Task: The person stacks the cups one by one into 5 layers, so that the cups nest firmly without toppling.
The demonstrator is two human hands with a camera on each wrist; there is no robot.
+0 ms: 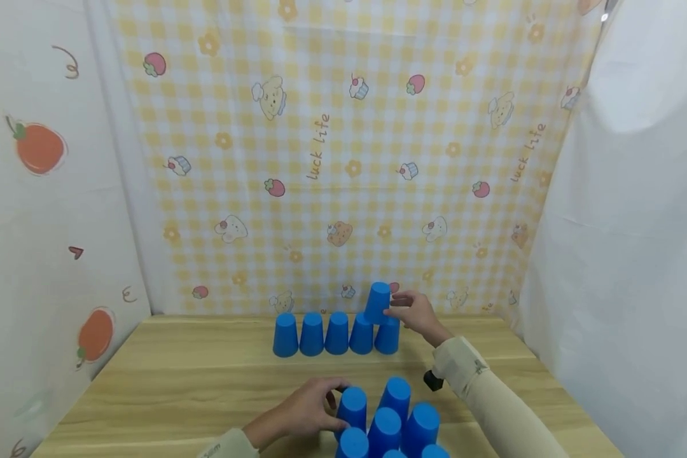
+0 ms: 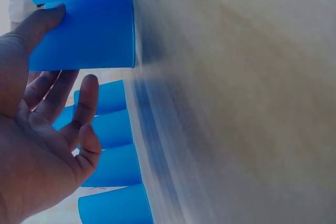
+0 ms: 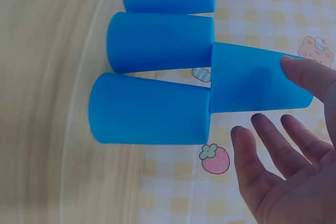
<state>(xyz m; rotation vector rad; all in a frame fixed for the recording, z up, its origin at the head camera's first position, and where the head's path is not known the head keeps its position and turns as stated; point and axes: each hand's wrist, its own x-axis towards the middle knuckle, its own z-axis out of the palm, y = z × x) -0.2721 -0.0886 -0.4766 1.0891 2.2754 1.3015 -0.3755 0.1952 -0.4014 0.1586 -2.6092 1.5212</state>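
At the back of the table, several upside-down blue cups [image 1: 312, 334] stand side by side in a row. My right hand [image 1: 415, 313] holds another blue cup [image 3: 257, 80] over the two rightmost cups, its rim at their bases; the thumb lies on its side, and three fingers show just beyond its edge in the right wrist view. Nearer to me, my left hand [image 1: 309, 407] grips an upside-down blue cup [image 2: 89, 35], thumb on the near side and some fingers passing behind it. That cup stands at the left of a front group of blue cups [image 1: 385, 429].
A small black object [image 1: 433, 380] lies on the wooden table [image 1: 206, 381], close to the right sleeve. Behind the row hangs a yellow checked curtain [image 1: 343, 210]; white sheets [image 1: 624, 222] enclose the sides.
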